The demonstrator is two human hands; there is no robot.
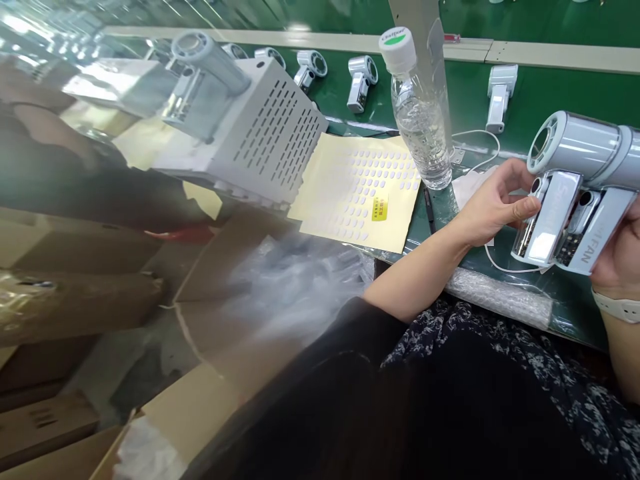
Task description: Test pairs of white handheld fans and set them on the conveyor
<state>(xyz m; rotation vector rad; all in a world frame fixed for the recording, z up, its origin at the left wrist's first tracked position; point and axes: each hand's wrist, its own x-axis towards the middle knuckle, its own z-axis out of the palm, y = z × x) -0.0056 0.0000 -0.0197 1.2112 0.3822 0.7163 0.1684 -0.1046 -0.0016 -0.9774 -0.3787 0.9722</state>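
The curved fingers of the left hand (490,207) are closed on the shiny chrome handle (545,220) of a white handheld fan (575,150), and the right hand (623,260), with a white watch band (617,309), is grasping it from the far side, so the fan sits between both hands. Behind, on the green workbench (560,93), stand a clear plastic water bottle (420,127) and a yellow sheet of small oval stickers (357,193).
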